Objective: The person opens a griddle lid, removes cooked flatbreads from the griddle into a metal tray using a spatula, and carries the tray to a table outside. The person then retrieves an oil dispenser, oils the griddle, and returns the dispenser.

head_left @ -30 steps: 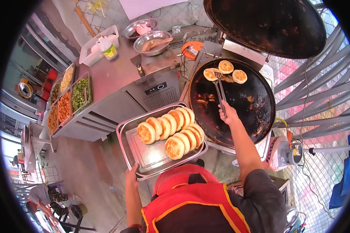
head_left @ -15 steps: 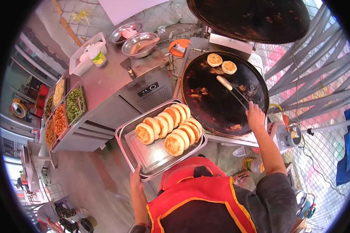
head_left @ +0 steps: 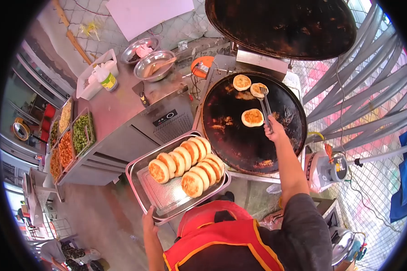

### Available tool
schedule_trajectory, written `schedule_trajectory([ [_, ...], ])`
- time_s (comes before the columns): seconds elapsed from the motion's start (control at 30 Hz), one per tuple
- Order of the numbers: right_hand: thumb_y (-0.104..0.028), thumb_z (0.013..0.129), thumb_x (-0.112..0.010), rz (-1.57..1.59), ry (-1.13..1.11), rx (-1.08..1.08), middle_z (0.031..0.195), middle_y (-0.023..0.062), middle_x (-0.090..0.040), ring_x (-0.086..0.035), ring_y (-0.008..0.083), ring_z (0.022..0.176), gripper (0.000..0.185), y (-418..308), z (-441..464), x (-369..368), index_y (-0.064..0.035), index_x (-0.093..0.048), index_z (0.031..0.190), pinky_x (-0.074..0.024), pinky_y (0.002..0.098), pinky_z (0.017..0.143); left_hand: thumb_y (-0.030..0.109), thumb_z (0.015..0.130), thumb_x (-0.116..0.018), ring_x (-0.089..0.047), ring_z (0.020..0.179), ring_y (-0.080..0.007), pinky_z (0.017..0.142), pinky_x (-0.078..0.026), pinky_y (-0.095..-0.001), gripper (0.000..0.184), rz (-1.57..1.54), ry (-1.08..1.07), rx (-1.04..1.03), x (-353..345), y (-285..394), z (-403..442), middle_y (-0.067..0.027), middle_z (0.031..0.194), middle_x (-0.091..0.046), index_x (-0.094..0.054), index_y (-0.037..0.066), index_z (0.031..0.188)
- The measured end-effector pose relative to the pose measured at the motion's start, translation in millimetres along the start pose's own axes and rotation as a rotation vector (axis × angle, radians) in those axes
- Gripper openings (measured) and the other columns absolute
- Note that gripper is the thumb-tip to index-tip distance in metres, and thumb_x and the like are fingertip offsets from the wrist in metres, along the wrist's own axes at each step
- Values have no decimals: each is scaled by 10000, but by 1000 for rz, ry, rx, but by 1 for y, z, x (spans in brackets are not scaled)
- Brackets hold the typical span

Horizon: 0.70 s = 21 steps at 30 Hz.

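Note:
My left hand (head_left: 150, 220) is closed on the near left edge of a metal tray (head_left: 165, 198). Two rows of browned round flatbreads (head_left: 192, 184) lean against one another in that tray. In my right hand (head_left: 276, 129) is a pair of metal tongs (head_left: 266, 108), reaching over the round black griddle (head_left: 233, 149). Their tips are at a flatbread (head_left: 258, 89) near the back of the griddle; whether they grip it I cannot tell. Another flatbread (head_left: 242, 82) lies just left of it, and a third flatbread (head_left: 252, 118) lies flat nearer my hand.
The griddle's raised lid (head_left: 285, 27) stands behind it. On the steel counter (head_left: 117, 106) to the left are metal bowls (head_left: 154, 66), a bottle (head_left: 106, 78) and trays of chopped vegetables (head_left: 82, 133). Grey bars (head_left: 348, 101) line the right side. A person (head_left: 63, 253) is at lower left.
The flatbread that the tongs held on edge now lies flat on the griddle. The tongs have moved back to the flatbread at the rear right. My left hand still grips the tray.

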State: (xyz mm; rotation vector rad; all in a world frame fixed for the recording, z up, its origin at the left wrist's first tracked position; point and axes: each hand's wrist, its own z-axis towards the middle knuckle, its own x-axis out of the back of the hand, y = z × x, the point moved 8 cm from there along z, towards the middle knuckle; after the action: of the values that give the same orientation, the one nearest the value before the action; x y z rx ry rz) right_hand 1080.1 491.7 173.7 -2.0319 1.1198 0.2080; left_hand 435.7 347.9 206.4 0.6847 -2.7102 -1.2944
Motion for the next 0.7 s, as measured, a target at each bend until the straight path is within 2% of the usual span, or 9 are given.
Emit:
schedule_trajectory([
  [0.07, -338, 842, -590, -70, 186, 45, 543, 25, -445, -389, 105, 398, 292, 2, 5, 8, -61, -518, 780, -279, 206, 338, 127, 825, -607, -591, 899, -229, 755, -491, -359, 311, 3, -6, 26, 1, 1, -2, -111, 992, -599, -526, -26, 1084],
  [0.17, -349, 826, -613, -145, 171, 155, 556, 7, -450, -363, 81, 386, 286, -15, -1, 18, -70, -550, 845, -274, 192, 341, 111, 826, -604, -588, 894, -218, 768, -485, -345, 300, 21, 8, 40, 7, -7, 12, -107, 982, -600, -525, -26, 1081],
  [0.27, -295, 833, -598, -392, 298, 333, 558, 5, -478, -369, 71, 373, 248, -38, -62, 27, -49, -573, 852, -270, 202, 324, 107, 828, -601, -586, 892, -216, 779, -480, -339, 297, -12, -1, 5, 2, -3, 19, -104, 978, -601, -524, -29, 1081],
  [0.33, -307, 828, -597, -900, 396, 555, 596, 54, -541, -493, 142, 432, 275, -58, -92, 63, -37, -587, 880, -386, 270, 382, 109, 832, -596, -587, 892, -215, 780, -480, -341, 298, -17, -9, -4, 0, -2, 20, -105, 981, -600, -522, -29, 1085],
  [0.4, -303, 820, -591, -1734, 802, 1107, 667, 121, -593, -601, 244, 590, 297, -67, -151, 60, -29, -578, 935, -479, 361, 540, 118, 835, -593, -588, 891, -215, 781, -480, -344, 303, -13, -11, 0, 2, -3, 21, -106, 987, -598, -520, -30, 1089],
  [0.43, -287, 809, -588, -1810, 798, 815, 787, 157, -598, -614, 316, 756, 343, -66, -174, 48, -36, -538, 1036, -487, 420, 669, 124, 837, -591, -588, 890, -215, 781, -480, -343, 306, 5, -8, 11, 1, -2, 22, -106, 991, -596, -520, -30, 1091],
  [0.57, -277, 803, -588, -2142, 789, 865, 918, 141, -555, -607, 309, 797, 423, -56, -194, 29, -58, -464, 1143, -495, 402, 651, 142, 842, -583, -590, 883, -214, 777, -481, -341, 311, 35, -23, 27, -6, 5, 24, -105, 1003, -591, -521, -33, 1092],
  [0.67, -280, 795, -599, -2179, 724, 960, 877, 135, -567, -611, 309, 753, 434, -50, -227, 8, -57, -464, 1142, -494, 407, 631, 141, 845, -575, -591, 881, -216, 778, -482, -343, 308, 9, -65, 16, -13, 8, 22, -103, 1002, -591, -521, -35, 1093],
  [0.7, -281, 797, -600, -2098, 697, 956, 832, 129, -564, -607, 305, 719, 426, -51, -226, 3, -53, -471, 1133, -493, 403, 626, 139, 846, -573, -591, 881, -216, 779, -483, -344, 307, -14, -68, 7, -12, 6, 20, -103, 1001, -591, -522, -35, 1093],
])
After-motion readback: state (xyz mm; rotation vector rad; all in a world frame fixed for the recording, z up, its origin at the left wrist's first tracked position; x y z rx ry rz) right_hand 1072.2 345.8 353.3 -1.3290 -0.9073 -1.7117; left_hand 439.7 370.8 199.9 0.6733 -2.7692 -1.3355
